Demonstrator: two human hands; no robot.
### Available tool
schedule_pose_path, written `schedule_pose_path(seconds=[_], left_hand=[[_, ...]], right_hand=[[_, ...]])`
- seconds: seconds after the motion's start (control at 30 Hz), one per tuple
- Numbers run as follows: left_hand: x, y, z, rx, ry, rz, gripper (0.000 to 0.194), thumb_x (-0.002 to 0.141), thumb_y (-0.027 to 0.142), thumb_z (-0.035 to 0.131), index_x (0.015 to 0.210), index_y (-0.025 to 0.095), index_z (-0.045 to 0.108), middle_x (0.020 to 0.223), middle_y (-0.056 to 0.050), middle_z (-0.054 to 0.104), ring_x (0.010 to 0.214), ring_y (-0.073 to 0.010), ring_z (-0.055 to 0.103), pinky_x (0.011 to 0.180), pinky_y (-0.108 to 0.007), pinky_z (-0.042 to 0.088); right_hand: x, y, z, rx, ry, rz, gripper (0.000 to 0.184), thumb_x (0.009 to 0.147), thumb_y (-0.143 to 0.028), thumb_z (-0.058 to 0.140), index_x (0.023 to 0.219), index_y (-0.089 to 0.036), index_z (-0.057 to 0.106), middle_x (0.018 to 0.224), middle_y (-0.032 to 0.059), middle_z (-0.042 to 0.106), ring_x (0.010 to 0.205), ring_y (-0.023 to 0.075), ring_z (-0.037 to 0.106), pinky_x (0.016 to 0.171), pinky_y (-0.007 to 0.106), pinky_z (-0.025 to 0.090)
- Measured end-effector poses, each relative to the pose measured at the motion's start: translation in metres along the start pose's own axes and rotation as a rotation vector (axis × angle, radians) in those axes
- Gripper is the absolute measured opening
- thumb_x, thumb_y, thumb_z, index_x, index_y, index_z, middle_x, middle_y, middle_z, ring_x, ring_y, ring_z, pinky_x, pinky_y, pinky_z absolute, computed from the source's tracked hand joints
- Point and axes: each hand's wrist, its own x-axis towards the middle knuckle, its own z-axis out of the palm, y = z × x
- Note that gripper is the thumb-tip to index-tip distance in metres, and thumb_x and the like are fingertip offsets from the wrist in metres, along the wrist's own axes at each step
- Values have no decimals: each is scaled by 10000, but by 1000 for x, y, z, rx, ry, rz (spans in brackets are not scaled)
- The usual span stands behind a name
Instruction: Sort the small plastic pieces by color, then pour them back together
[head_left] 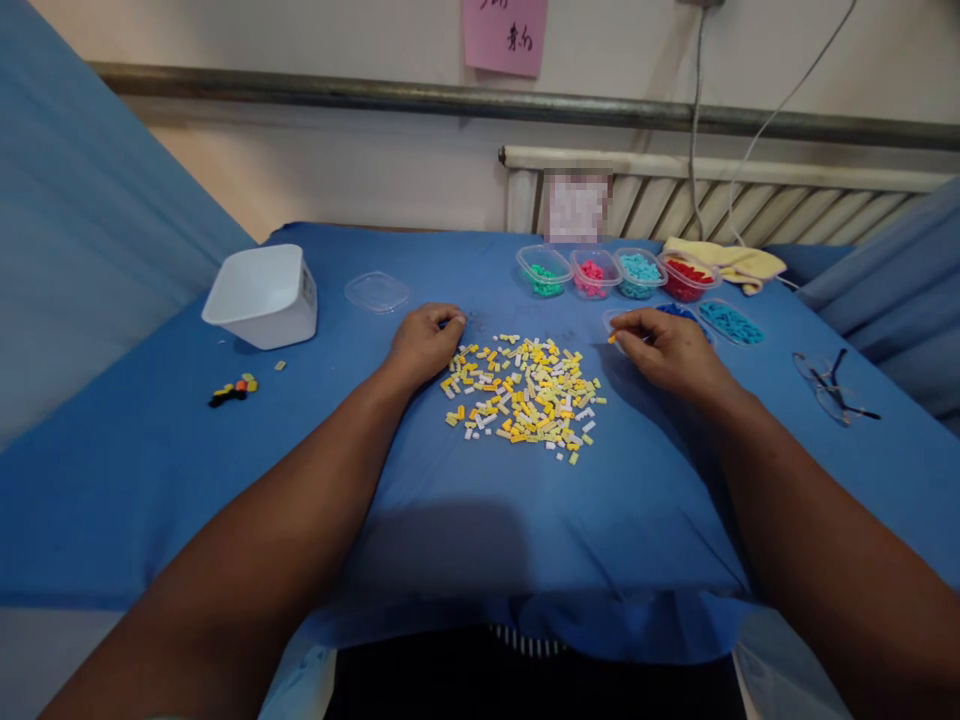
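A loose pile of small yellow, orange and white building bricks (pixel 536 390) lies spread on the blue cloth. My left hand (pixel 426 342) rests at the pile's far left edge, fingers curled and thumb against them; whatever they hold, if anything, is hidden. To the right of the pile, my right hand (pixel 666 348) pinches a small orange brick (pixel 612 338) between thumb and fingertips. That hand is over a clear container (pixel 609 318), partly covering it and the dark blue bricks (pixel 679 312) beside it.
Clear tubs of green bricks (pixel 544 280), pink bricks (pixel 591 280), light blue bricks (pixel 640 275) and red bricks (pixel 686 280) line the back. Teal bricks (pixel 731 322), glasses (pixel 832 388) and a yellow cloth (pixel 731 260) lie right. A white bin (pixel 266 300), clear lid (pixel 377 291) and mixed bricks (pixel 234 389) are left.
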Motion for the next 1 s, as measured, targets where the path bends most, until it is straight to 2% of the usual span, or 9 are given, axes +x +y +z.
schedule_pose_path(seconds=[0.17,0.4,0.5,0.6,0.7,0.8,0.9,1.0], left_hand=[[0,0,-1,-4,7,9,245,997,371,612,952,221,801,1261,-101,826,1237,-306,753,1149,-435,551],[0,4,-2,19,2,7,264,982,388,594,895,220,778,1180,-89,835,1195,-307,756,1134,-429,561],[-1,5,-2,13,0,1,260,976,392,596,887,224,774,1160,-84,834,1182,-304,753,1141,-430,561],[-1,5,-2,1,3,1,255,972,392,602,898,227,782,1198,-87,830,1205,-308,750,1151,-434,559],[-2,4,-2,-1,7,11,257,975,396,602,918,226,787,1210,-89,827,1206,-307,752,1144,-432,561],[-2,2,-2,9,0,18,267,976,400,595,918,219,781,1181,-87,827,1184,-303,755,1121,-425,570],[-1,1,-1,18,1,19,273,976,402,589,893,215,770,1159,-88,828,1161,-301,757,1116,-428,573],[-1,2,-1,22,1,16,258,978,391,595,901,221,774,1192,-89,830,1184,-304,754,1135,-433,568]], right_hand=[[4,22,-12,-71,43,108,316,954,-363,701,1169,-194,860,1017,119,867,858,282,788,830,427,631],[3,24,-12,-149,-58,179,284,950,-359,702,1123,-220,877,1022,94,878,884,276,803,806,395,606],[3,18,-13,-208,-31,139,304,963,-377,698,1142,-214,882,1057,111,881,897,292,798,843,425,600],[0,4,-11,-135,-29,26,288,974,-362,678,1111,-212,882,1088,115,875,900,284,788,840,413,592],[-5,-18,-6,26,-185,-145,244,988,-351,677,1063,-227,873,1022,83,858,838,240,757,776,360,570],[-9,-36,1,86,-336,-253,195,996,-317,684,1015,-237,861,969,64,833,832,216,739,766,332,550],[-9,-42,6,41,-399,-278,166,986,-266,686,965,-251,850,959,58,825,901,227,749,818,338,548],[-7,-38,5,0,-426,-244,156,973,-244,694,935,-264,844,954,45,830,905,233,755,844,351,553]])
